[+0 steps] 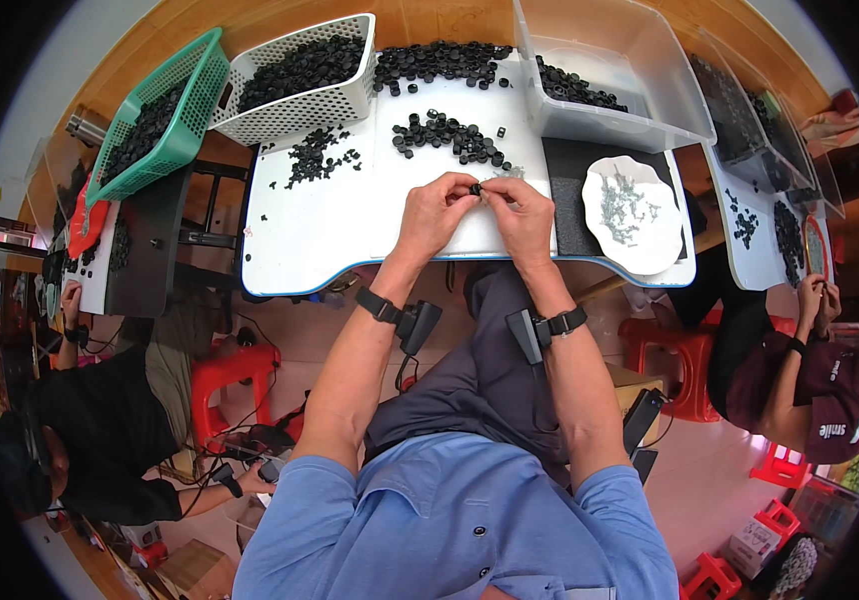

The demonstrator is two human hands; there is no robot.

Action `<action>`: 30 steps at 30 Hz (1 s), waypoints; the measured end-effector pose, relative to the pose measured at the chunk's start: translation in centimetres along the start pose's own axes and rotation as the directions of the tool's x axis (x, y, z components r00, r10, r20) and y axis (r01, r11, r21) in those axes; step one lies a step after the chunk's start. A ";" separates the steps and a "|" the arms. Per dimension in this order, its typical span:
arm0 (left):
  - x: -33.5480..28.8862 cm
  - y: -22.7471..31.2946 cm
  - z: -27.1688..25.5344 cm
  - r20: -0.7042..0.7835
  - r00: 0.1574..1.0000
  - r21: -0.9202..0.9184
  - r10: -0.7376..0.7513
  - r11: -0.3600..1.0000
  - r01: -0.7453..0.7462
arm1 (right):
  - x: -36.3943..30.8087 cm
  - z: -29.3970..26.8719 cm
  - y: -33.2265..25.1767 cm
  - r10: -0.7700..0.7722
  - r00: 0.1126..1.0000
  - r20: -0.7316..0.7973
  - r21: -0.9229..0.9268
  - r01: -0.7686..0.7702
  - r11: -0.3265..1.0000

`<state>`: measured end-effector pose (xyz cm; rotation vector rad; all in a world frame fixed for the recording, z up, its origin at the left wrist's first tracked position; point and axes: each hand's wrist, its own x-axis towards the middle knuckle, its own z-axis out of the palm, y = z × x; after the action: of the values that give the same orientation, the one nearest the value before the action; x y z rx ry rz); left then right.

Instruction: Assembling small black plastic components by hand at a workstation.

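Over the front of the white table [350, 225], my two hands meet fingertip to fingertip. Between them is a small black round part [476, 188], pinched by my left hand [434, 212] and my right hand [520, 212]. Just beyond my hands lies a loose pile of black ring-shaped parts [450, 138]. Smaller black pieces [318, 157] are scattered to the left of it. At the right, a white scalloped plate [638, 255] bears many tiny pale, clear-looking pieces [628, 205]. A few similar pale bits lie near my right fingers.
Along the back stand a green basket [182, 125], a white basket [300, 122] and a clear plastic bin [640, 125], all holding black parts. Another heap of black parts [440, 62] lies between them. Co-workers sit at tables left and right. Red stools [235, 385] stand on the floor.
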<state>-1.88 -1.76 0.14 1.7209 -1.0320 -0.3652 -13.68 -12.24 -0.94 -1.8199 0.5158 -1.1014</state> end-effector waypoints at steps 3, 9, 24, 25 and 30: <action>-0.2 -0.1 0.1 -0.015 1.000 0.013 0.010 1.000 -0.010 | -0.1 -0.1 -0.1 -0.057 0.998 0.021 -0.048 0.058 0.997; -0.2 -0.9 0.0 0.009 1.000 -0.017 -0.007 1.000 0.007 | -0.6 0.1 -0.4 -0.168 0.984 0.056 -0.154 0.175 0.972; 1.2 -0.8 -1.4 0.231 0.952 -0.334 -0.199 0.903 0.270 | -1.1 -0.1 -0.4 -0.095 0.994 0.057 -0.119 0.101 0.988; 1.0 -0.9 -1.4 0.228 0.953 -0.333 -0.201 0.903 0.270 | -1.0 -0.1 -0.6 -0.095 0.994 0.059 -0.116 0.102 0.988; 0.9 -0.5 -1.1 0.192 0.959 -0.287 -0.209 0.922 0.259 | -0.4 -0.6 0.3 0.195 0.977 -0.081 0.171 -0.179 0.969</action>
<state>-0.42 -1.77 0.36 1.5480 -0.8273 -0.7885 -14.38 -12.43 -1.28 -1.5481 0.6233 -1.0729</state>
